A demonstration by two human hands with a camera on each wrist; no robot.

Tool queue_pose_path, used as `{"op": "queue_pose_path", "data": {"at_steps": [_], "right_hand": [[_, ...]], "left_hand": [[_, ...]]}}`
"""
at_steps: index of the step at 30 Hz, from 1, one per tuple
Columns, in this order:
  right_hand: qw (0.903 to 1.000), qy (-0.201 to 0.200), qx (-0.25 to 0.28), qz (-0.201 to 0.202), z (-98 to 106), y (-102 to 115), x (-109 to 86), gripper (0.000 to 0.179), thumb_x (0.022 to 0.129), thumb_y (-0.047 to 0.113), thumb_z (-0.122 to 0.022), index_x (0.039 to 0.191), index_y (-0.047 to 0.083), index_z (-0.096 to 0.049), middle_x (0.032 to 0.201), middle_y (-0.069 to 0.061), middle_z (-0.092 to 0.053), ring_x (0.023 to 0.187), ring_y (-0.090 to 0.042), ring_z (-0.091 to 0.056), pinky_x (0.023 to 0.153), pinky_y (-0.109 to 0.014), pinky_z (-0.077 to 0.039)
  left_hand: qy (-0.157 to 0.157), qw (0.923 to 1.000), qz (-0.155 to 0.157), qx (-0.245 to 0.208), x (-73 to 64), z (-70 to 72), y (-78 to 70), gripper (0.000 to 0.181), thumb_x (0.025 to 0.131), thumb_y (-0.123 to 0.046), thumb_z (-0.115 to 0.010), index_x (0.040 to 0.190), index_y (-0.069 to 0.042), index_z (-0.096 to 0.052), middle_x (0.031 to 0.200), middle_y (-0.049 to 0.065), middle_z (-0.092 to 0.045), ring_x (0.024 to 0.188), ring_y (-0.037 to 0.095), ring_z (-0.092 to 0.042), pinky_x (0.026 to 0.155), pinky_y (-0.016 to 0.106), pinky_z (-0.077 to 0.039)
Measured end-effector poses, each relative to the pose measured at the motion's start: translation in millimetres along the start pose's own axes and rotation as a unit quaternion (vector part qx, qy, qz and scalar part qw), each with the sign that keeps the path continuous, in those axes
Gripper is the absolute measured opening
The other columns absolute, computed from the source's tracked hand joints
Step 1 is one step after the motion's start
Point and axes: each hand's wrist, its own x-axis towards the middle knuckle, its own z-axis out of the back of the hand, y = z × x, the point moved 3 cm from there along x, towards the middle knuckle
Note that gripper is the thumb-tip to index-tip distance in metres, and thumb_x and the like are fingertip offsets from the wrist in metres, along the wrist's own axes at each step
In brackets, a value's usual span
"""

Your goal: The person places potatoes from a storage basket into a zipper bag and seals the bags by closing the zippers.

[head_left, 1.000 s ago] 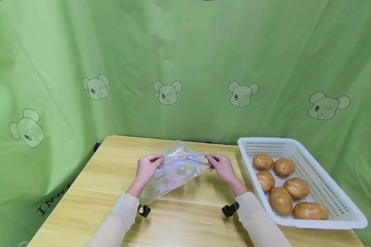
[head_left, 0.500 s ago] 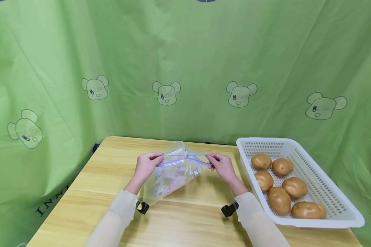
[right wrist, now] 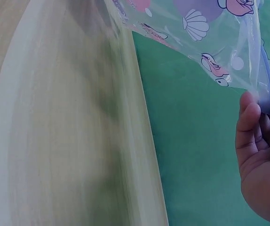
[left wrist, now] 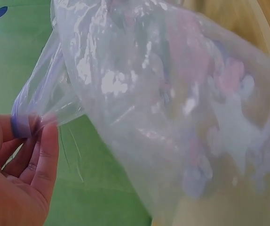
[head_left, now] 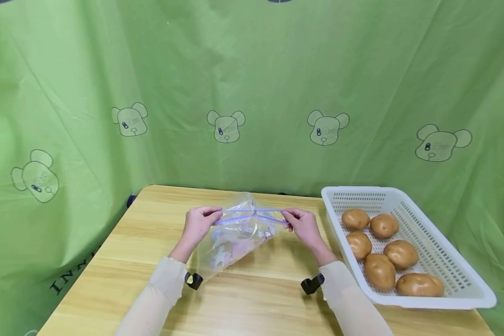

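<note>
A clear zip bag (head_left: 235, 242) with purple zip strips and pink and lilac prints hangs between my two hands above the table. My left hand (head_left: 199, 227) pinches the left end of its zip edge between thumb and fingers. At the opposite end, my right hand (head_left: 304, 228) pinches the corner of the same edge. The two purple strips stand apart near the hands and meet around the middle. In the left wrist view the bag (left wrist: 163, 103) spreads broad and wrinkled. Shell and shoe-like prints show on the bag (right wrist: 196, 42) in the right wrist view.
To the right stands a white plastic basket (head_left: 449, 249) with slotted walls, holding several brown potatoes (head_left: 380, 272). The wooden table (head_left: 252, 303) lies beneath my arms. Behind its far edge hangs a green curtain (head_left: 273, 84) with mouse-like heads drawn on it.
Both hands keep their pinch on the bag and have barely moved. The bag's lower part has shifted slightly. The head view moved a little, so the basket appears slightly further left.
</note>
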Motion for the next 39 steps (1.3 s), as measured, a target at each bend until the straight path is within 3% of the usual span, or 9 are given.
{"op": "queue_pose_path", "data": {"at_steps": [8,15,21,25,31,39], "right_hand": [[0.9986,0.036,0.035,-0.014,-5,15,-9.7,0.019,0.093,0.002,-0.058,0.102,-0.014,-0.063,0.08,-0.026,-0.062,0.059,-0.016,-0.06,0.052,-0.025,-0.054],[0.9963,0.071,0.038,-0.031,-16,-1,-3.5,0.02,0.092,0.006,-0.06,0.1,-0.011,-0.062,0.075,-0.012,-0.064,0.058,-0.013,-0.059,0.053,-0.025,-0.054],[0.9963,0.085,0.009,-0.003,-17,16,-7.8,0.021,0.093,0.006,-0.058,0.1,-0.014,-0.06,0.074,-0.012,-0.064,0.056,-0.015,-0.057,0.051,-0.027,-0.053],[0.9971,0.074,-0.002,-0.016,-15,9,-2.3,0.023,0.092,0.009,-0.061,0.102,-0.011,-0.062,0.075,-0.012,-0.063,0.057,-0.016,-0.056,0.052,-0.027,-0.053],[0.9991,0.034,-0.016,-0.02,-12,2,4.4,0.025,0.092,0.011,-0.061,0.106,-0.01,-0.062,0.085,-0.018,-0.064,0.067,-0.021,-0.062,0.059,-0.028,-0.055],[0.9994,0.021,-0.026,-0.007,-10,33,20.6,0.026,0.092,0.014,-0.062,0.108,-0.007,-0.062,0.089,-0.02,-0.064,0.07,-0.016,-0.062,0.063,-0.028,-0.055]], "left_hand": [[-0.009,0.9998,0.004,-0.018,-2.5,-20.2,-1.5,0.014,0.086,-0.001,-0.066,0.098,0.003,-0.07,0.081,0.013,-0.068,0.07,0.019,-0.066,0.061,0.026,-0.057],[0.0,0.9987,0.011,-0.05,-3.9,-33.6,-6.3,0.02,0.086,-0.001,-0.064,0.106,0.003,-0.067,0.086,0.015,-0.067,0.073,0.022,-0.067,0.065,0.029,-0.058],[-0.008,0.999,-0.007,-0.043,-1.1,-37.2,-8.3,0.018,0.086,-0.001,-0.064,0.102,0.004,-0.069,0.082,0.015,-0.068,0.078,0.038,-0.066,0.06,0.026,-0.057],[-0.014,0.9986,-0.011,-0.049,-0.1,-36.1,-7.4,0.017,0.085,0.0,-0.064,0.101,0.005,-0.069,0.08,0.016,-0.068,0.077,0.04,-0.066,0.059,0.025,-0.057],[-0.017,0.9993,-0.013,-0.029,1.0,-33.9,-5.5,0.016,0.086,-0.003,-0.065,0.1,0.003,-0.07,0.079,0.014,-0.069,0.072,0.031,-0.067,0.058,0.025,-0.057],[-0.017,0.9998,-0.008,-0.01,1.0,-33.1,-3.4,0.016,0.086,-0.004,-0.065,0.1,0.002,-0.071,0.079,0.014,-0.069,0.065,0.021,-0.066,0.058,0.025,-0.057]]}}
